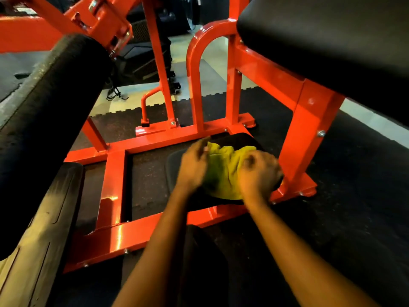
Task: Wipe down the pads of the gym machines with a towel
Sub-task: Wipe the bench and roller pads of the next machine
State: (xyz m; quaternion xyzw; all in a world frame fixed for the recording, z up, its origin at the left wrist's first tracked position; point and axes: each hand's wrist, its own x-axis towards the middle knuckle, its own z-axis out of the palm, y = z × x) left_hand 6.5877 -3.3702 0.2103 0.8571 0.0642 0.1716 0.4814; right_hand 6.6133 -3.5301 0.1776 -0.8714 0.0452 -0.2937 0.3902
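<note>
Head view: a low black pad [174, 167] sits close to the floor inside the base of an orange machine frame [115, 180]. A crumpled yellow-green towel [223, 171] lies on top of this pad and covers most of its middle and right part, so the pad's left edge and far corner stay bare.

Both hands are on the towel and both are smeared by motion blur. The left hand [193, 167] lies at the towel's left edge, over the pad's left half, with its fingers together and reaching toward the pad's far side. I cannot tell whether they pinch the cloth or only press on it. The right hand [260, 177] is on the towel's right side, above the pad's right edge. Its knuckles are up and its fingers curl down into the bunched cloth. Both forearms run in from the near side of the pad.

Above and to the right of the low pad, a large black upholstered pad [332, 45] is mounted on the frame's slanted post. To the left of the low pad, and higher, a thick black roller pad [51, 103] slants across. Near and left of the low pad is a tan, worn surface [33, 251] that I cannot identify. Dark speckled rubber flooring [354, 185] lies under and to the right of the low pad
</note>
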